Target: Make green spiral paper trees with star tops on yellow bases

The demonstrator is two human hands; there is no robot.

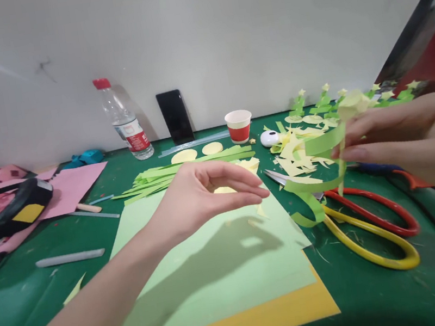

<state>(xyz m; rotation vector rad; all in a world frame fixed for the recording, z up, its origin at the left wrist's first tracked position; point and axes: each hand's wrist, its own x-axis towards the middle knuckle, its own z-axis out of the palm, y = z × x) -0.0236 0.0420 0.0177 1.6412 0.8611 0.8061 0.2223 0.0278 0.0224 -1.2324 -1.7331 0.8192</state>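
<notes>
My left hand hovers over light green paper, its thumb and fingertips pinched together; whether anything tiny is between them I cannot make out. On the right, my right hand grips a pale yellow-green paper piece with a curled green strip hanging from it, held above the scissors. The scissors, with red and yellow handles, lie with blades toward the back left. Green strips are piled behind the light green paper, near two pale yellow discs.
At the back stand a bottle, a phone and a red-and-white cup. Yellow scraps and star-topped paper pieces lie back right. Pink paper, a black-yellow object and a white stick are left.
</notes>
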